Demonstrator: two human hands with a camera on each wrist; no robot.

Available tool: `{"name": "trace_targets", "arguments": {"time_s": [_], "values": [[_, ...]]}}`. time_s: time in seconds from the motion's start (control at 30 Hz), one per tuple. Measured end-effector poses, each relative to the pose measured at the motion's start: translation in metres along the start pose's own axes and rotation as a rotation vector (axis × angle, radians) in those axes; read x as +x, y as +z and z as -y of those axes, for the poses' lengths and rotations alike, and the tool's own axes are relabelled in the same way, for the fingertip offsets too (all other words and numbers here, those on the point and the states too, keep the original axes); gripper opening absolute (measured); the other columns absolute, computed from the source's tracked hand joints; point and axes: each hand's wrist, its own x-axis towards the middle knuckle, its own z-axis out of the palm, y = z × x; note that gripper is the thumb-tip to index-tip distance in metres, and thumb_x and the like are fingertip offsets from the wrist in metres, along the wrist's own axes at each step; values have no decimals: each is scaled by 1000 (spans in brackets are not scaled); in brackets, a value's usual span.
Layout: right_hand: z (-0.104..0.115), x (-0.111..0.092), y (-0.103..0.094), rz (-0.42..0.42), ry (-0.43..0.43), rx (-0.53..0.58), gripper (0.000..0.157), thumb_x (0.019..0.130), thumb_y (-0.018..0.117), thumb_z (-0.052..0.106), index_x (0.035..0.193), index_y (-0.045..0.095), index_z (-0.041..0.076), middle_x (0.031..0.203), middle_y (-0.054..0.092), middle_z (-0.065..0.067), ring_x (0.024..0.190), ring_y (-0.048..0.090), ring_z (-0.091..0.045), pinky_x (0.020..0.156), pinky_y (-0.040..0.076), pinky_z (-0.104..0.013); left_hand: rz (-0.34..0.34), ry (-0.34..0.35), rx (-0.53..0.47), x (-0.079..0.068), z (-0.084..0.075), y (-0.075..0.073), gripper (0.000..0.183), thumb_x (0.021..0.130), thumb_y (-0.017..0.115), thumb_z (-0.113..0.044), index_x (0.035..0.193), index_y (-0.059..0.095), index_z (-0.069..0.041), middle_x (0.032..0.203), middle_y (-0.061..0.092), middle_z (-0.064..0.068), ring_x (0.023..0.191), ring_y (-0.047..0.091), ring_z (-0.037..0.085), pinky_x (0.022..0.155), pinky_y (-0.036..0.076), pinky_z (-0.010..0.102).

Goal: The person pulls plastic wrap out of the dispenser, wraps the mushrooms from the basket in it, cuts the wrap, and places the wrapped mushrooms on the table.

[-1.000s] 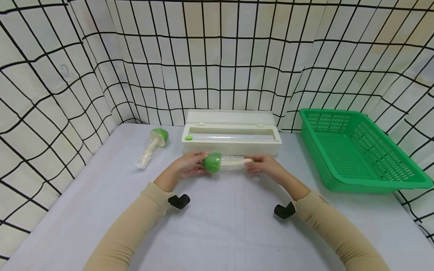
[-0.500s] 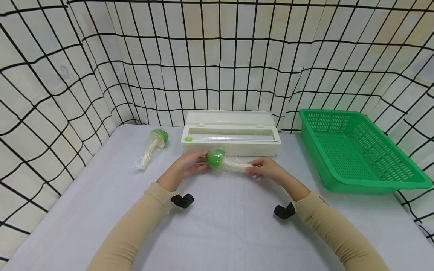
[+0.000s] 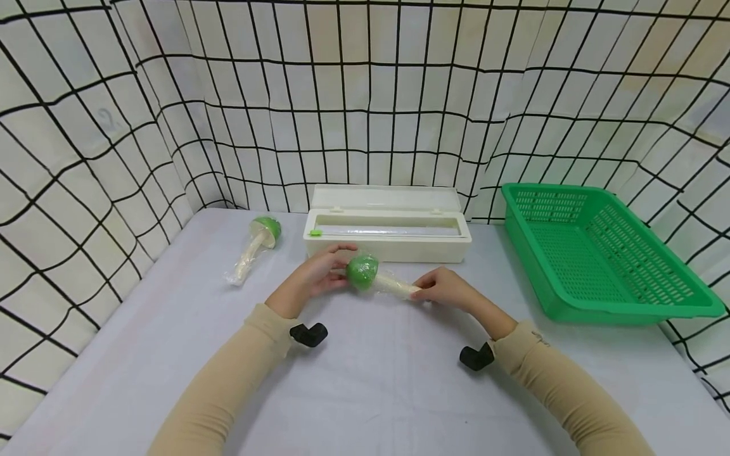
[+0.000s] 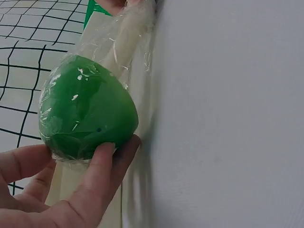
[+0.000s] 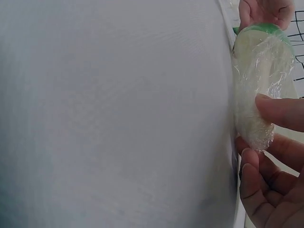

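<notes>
A toy mushroom (image 3: 362, 272) with a green cap and a pale stem lies sideways between the two hands, wrapped in clear film. My left hand (image 3: 316, 275) holds the cap at its top end, thumb and fingers spread about it; the left wrist view shows the fingertips on the green cap (image 4: 90, 107). The right hand (image 3: 447, 290) pinches the free end of the stem; in the right wrist view its thumb presses the film-covered stem (image 5: 259, 114). A second film-wrapped mushroom (image 3: 255, 248) lies on the table to the left.
Behind the hands stands a white cling film dispenser (image 3: 388, 249), its lid up and a film roll inside. A green basket (image 3: 633, 311) is at the right. Black wire mesh (image 3: 369, 113) rises at the back and sides of the white-covered table (image 3: 376, 386).
The held mushroom has tilted, its stem end now closer to the person than its cap. The right hand's grip on the stem end has shifted slightly. The second mushroom stays put.
</notes>
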Motion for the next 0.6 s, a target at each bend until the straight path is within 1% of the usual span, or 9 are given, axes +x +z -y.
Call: {"name": "trace_targets", "arguments": {"time_s": [0.07,0.13,0.2,0.27,0.33,0.43,0.53,0.6], "values": [[0,-1,1,-13,-5,-14,28,89,79,17,110,78,-1,86,72,0,69,53,-12,61,44,-25,5,-5,29,-1,-2,1,39,103,44,-3,142,49,-5,132,47,18,105,57,29,84,55,33],[0,-1,1,-18,-24,-31,28,89,80,16,110,78,-1,88,73,-1,70,52,-12,61,44,-25,-1,-16,63,-2,-2,1,29,104,47,-11,132,55,-4,130,48,16,104,58,29,84,55,34],[0,-2,2,-18,-44,-42,28,88,81,14,110,78,-2,90,73,-2,71,52,-12,61,45,-25,-11,-31,105,-2,-2,2,23,105,52,-18,122,58,-3,128,50,15,106,57,29,88,56,38],[0,-2,2,-13,-61,-53,27,88,82,13,110,78,-2,91,73,-2,73,52,-13,62,45,-25,-35,-49,154,-2,-1,4,23,105,56,-23,117,61,-4,130,51,15,112,56,31,93,55,43],[1,-3,3,-11,-75,-62,27,87,82,13,110,78,-2,92,73,-3,74,52,-14,63,46,-26,-53,-66,194,-2,-1,6,26,105,59,-24,120,62,-2,137,51,18,122,54,34,98,53,47],[1,-3,2,-14,-68,-69,27,86,83,13,109,79,0,93,72,-3,76,52,-15,63,46,-27,-79,-82,218,0,0,7,34,105,58,-22,131,60,0,145,48,21,132,49,40,103,50,51],[1,-3,0,-13,-65,-76,27,87,83,14,110,79,1,93,71,-3,76,53,-16,63,47,-27,-94,-84,196,1,0,8,39,107,57,-23,138,56,-1,146,46,21,130,50,40,104,49,53],[1,-3,-1,-8,-63,-78,27,87,83,14,110,78,1,93,70,-3,74,54,-16,62,47,-27,-103,-78,189,2,0,9,40,107,57,-24,140,55,-1,144,48,20,126,52,37,103,50,52]]}}
